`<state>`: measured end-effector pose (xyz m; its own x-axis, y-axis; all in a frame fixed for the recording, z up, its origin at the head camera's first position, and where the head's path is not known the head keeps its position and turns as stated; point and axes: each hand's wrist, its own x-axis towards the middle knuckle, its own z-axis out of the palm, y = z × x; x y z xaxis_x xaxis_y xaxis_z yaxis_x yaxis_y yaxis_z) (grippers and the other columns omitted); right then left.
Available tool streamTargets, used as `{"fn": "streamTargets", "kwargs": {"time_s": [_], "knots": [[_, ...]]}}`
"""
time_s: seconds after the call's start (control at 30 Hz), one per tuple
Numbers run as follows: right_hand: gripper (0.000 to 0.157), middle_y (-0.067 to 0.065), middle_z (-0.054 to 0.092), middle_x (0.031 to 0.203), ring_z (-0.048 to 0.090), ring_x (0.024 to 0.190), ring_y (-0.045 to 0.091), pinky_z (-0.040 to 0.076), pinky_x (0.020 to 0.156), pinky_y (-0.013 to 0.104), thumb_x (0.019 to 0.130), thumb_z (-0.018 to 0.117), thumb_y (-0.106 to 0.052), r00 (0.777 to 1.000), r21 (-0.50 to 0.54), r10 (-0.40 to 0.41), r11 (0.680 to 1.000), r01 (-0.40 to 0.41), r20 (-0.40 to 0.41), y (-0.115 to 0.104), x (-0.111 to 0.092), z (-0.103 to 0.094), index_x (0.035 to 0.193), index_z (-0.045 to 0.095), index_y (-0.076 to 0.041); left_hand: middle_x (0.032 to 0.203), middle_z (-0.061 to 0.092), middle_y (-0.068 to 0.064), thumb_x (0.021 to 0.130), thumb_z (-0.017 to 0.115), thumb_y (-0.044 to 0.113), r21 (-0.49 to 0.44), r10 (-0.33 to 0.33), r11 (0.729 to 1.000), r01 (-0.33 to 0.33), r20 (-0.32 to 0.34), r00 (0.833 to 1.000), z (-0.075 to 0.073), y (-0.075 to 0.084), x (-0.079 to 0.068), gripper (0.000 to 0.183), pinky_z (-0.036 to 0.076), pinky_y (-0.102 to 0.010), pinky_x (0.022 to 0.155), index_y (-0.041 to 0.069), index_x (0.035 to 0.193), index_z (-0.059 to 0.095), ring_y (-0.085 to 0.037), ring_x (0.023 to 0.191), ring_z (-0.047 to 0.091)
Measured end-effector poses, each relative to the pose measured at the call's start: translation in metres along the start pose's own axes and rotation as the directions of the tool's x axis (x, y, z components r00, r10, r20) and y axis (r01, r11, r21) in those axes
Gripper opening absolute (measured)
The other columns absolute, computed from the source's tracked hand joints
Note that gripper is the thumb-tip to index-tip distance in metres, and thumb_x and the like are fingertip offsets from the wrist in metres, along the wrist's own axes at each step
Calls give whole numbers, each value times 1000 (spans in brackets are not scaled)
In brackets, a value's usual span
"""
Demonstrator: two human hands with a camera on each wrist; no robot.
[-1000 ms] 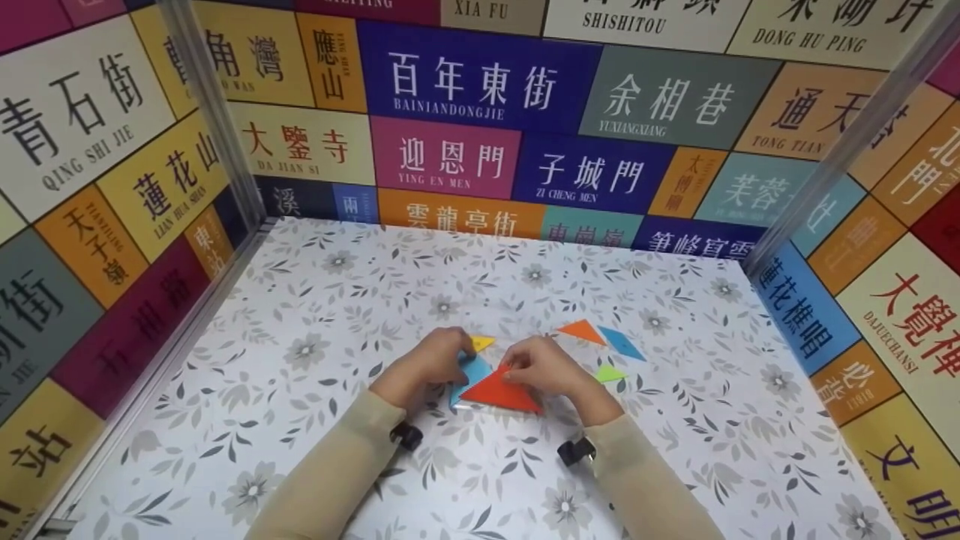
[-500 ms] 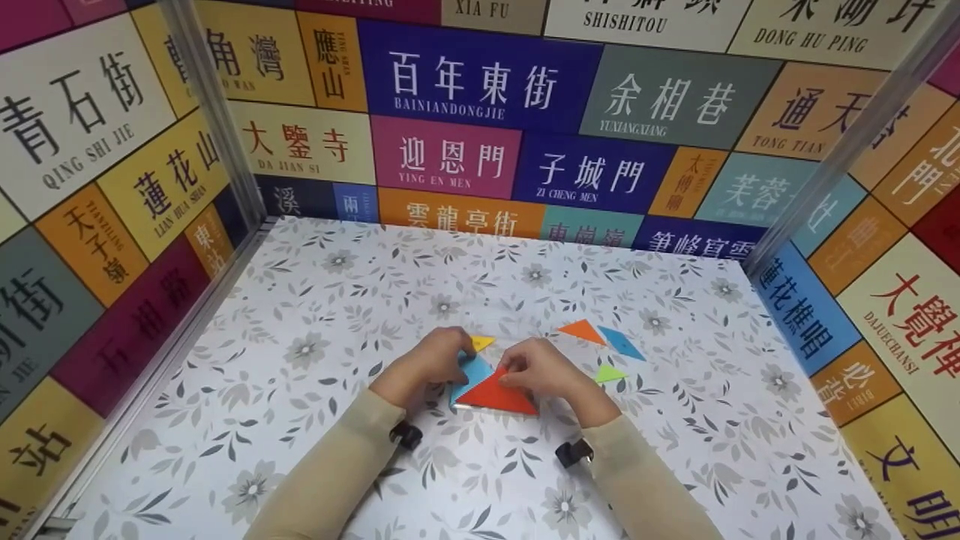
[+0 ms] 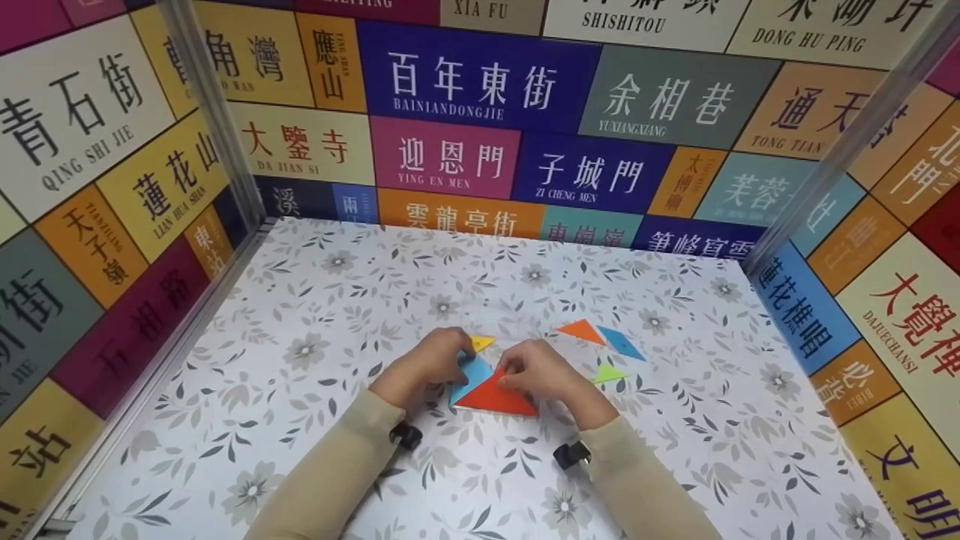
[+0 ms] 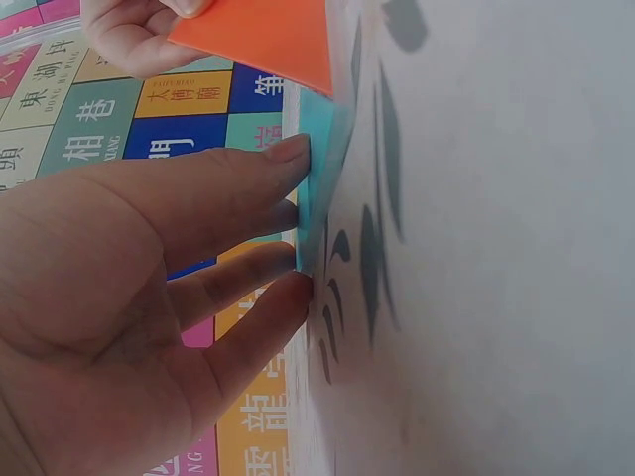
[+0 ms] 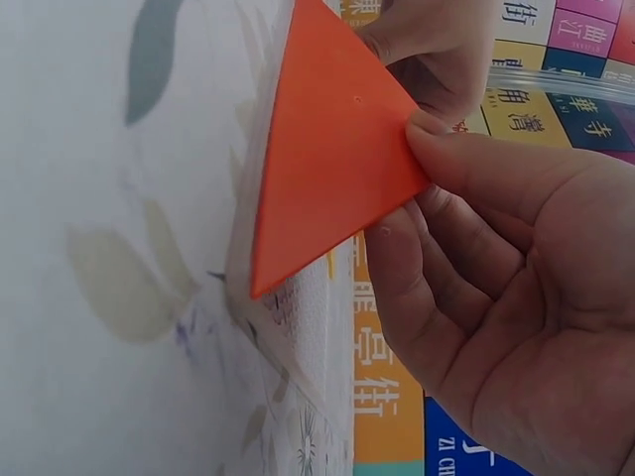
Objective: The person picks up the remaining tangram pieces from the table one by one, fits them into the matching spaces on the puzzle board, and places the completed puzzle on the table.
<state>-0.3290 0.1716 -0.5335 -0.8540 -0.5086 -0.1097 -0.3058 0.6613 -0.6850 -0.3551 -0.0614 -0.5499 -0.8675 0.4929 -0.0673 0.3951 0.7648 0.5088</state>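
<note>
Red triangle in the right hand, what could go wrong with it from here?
The right hand pinches the red triangle near just one corner, so it could pivot or slip. Its edge runs along the light blue piece, so a small push might knock that out of line. The left hand's fingers are close to the yellow piece and could nudge it.

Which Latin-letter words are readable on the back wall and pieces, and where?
"XIA FU": brownish panel
"SHISHITOU": white panel
"DONG HU PING": top-right panel
"BAINIANDONGJIE": big blue panel
"YUXIANGXIANG": grey panel
"TONG TIAN": tan panel
"DA JIAN SI": cream panel
"YING EN MEN": pink panel
"ZI CHENG MEN": small blue panel
Others there: blurred or cut off.
Yellow piece, small blue piece: marks too small.
</note>
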Motion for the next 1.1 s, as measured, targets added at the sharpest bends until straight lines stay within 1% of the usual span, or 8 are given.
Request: {"fn": "streamTargets", "kwargs": {"time_s": [0.23,0.47,0.63,0.83,1.0,1.1], "knots": [[8,-6,64,70,57,60,11,49,59,26,92,82,-13,1000,-55,0,998,0,-12,-4,1,2,86,78,-17,123,73,-13,76,93,6,-5,0,1000,0,6,1000,-2,0,0,42,53,-44,110,2,116,80,-31,119,67],[9,-6,63,68,54,57,9,49,57,26,90,83,-12,997,-85,-60,995,55,-56,-5,0,4,84,78,-16,120,75,-16,75,93,6,20,64,998,-64,-22,998,-2,0,0,41,55,-44,106,-2,113,80,-33,114,69],[7,-6,62,68,57,58,12,49,57,27,90,83,-16,998,-89,-20,996,14,-67,-8,1,6,85,79,-17,120,74,-15,75,93,6,11,52,999,-52,-18,998,-4,0,-1,41,55,-45,106,-1,114,80,-31,113,68],[5,-3,66,75,61,68,16,51,62,28,89,85,-17,996,-76,55,995,-61,-74,-7,1,10,90,80,-19,122,74,-15,75,93,5,-9,28,1000,-28,-12,1000,-2,1,-2,42,54,-45,109,0,115,80,-32,117,68],[9,-2,67,78,62,70,17,53,65,30,88,87,-15,993,-74,82,993,-88,-89,-7,1,13,94,81,-17,122,73,-14,75,93,5,-25,7,1000,-7,-7,1000,-1,2,-2,42,53,-45,110,1,114,80,-32,119,68],[13,-2,68,80,62,71,16,54,66,30,87,87,-14,992,-93,84,991,-93,-94,-7,1,13,98,81,-16,122,74,-14,75,93,5,-22,10,1000,-10,-7,1000,-1,3,-2,42,53,-45,110,1,115,80,-32,118,68]]}}
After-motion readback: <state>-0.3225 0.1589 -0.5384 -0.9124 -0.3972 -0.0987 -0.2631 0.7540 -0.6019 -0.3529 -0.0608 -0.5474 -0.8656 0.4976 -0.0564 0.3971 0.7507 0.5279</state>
